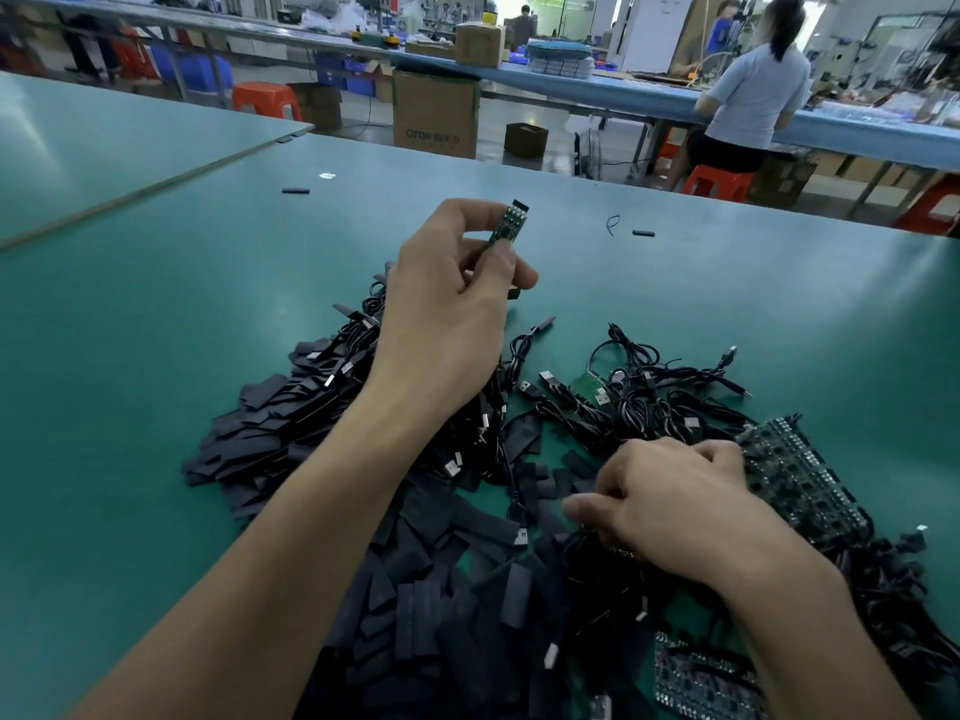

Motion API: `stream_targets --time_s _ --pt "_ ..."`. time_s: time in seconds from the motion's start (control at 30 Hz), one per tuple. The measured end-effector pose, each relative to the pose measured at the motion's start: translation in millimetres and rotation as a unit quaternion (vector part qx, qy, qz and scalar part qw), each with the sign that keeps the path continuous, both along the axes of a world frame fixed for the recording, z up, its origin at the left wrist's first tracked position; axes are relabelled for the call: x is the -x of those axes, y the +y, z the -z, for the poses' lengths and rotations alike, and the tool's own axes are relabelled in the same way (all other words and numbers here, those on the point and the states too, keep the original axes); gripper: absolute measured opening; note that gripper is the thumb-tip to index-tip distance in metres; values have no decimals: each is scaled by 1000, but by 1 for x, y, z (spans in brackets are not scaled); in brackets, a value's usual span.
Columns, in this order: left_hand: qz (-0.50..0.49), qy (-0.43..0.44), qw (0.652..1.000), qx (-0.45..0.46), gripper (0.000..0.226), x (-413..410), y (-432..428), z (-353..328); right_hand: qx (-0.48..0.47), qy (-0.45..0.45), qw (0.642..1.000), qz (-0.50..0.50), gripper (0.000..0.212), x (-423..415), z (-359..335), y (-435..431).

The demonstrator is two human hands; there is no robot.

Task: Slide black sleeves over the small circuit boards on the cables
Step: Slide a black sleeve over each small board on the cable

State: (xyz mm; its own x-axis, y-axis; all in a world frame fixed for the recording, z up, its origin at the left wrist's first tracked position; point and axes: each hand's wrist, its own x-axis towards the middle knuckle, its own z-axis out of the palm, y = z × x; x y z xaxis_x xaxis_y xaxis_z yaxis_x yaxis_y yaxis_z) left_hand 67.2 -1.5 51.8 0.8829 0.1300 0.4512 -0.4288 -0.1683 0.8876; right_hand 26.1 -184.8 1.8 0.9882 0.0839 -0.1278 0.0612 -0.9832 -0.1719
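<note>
My left hand (452, 304) is raised above the green table and pinches a small green circuit board (509, 224) between thumb and fingers, the board's black end pointing up. My right hand (670, 506) is low at the right, fingers curled down into a tangle of black cables (639, 402); what it grasps is hidden under the fingers. Flat black sleeves (426, 579) lie in a big heap in front of me, and more sleeved pieces (270, 433) pile up at the left.
Panels of joined circuit boards (800, 475) lie at the right, another panel (701, 683) near the bottom edge. Loose black sleeves (296, 191) (643, 233) lie far out on the table (156, 314). A person sits at a blue bench (597, 88) behind.
</note>
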Motion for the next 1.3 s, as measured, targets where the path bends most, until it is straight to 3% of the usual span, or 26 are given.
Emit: stream_targets --time_s 0.2,0.3,0.4,0.73,0.9,1.0,1.3 --pt "-2 3 1000 -1 17 1 -1 -1 14 3 1000 8 37 3 -9 6" --pt "1 -1 1000 5 15 2 -1 -2 -33 -48 996 -69 20 8 -10 15" --pt "7 2 1000 -6 14 4 -1 -3 -114 -36 985 -125 9 11 -10 28" --pt "0 -48 998 28 19 1 0 -1 -135 -15 963 -234 30 21 7 62" --pt "20 -55 998 30 18 4 0 -2 -81 -1 959 -273 62 28 21 87" --pt "25 -57 998 31 18 4 0 -3 -61 27 964 -259 58 30 27 97" --pt "24 -48 997 47 19 3 -2 -3 -176 61 965 -184 40 23 36 91"
